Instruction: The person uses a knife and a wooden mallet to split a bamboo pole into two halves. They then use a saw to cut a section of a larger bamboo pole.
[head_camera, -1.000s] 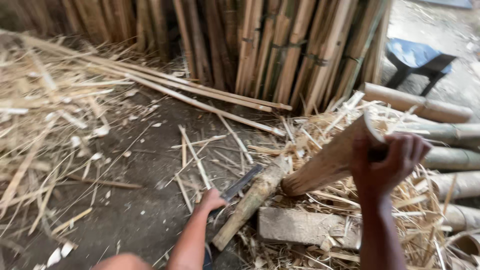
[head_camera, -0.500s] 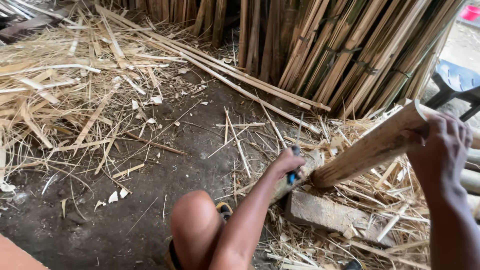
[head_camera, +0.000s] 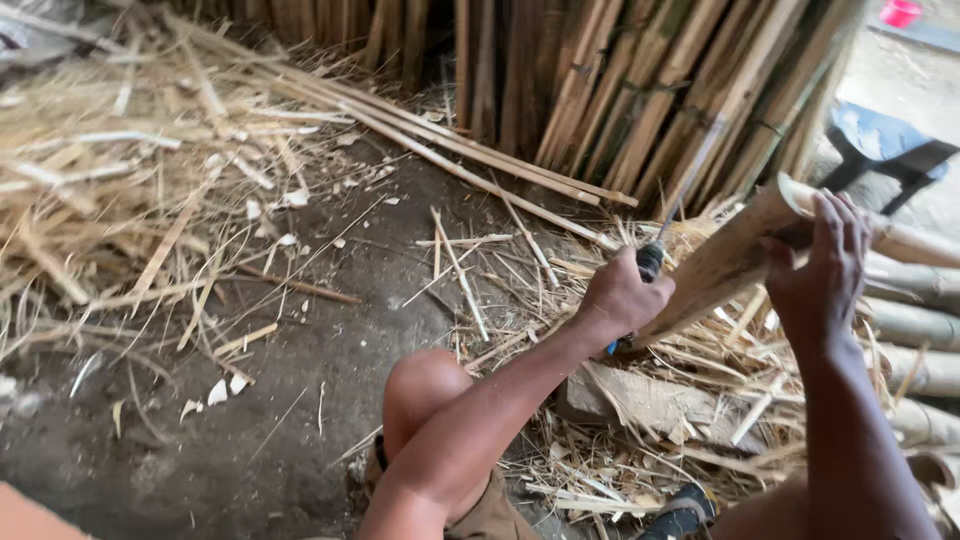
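Item one: a split bamboo piece (head_camera: 735, 262). I am seeing it slanting, pale tan, upper end curved and hollow at the right, lower end dipping toward a flat wooden block (head_camera: 650, 398) amid shavings. My right hand (head_camera: 820, 270) is wrapping it near the top.

Item two: a knife (head_camera: 672, 205). Its thin grey blade is pointing up and right, blurred, and its dark handle is sitting in my left hand (head_camera: 618, 298), just beside the bamboo's lower half.
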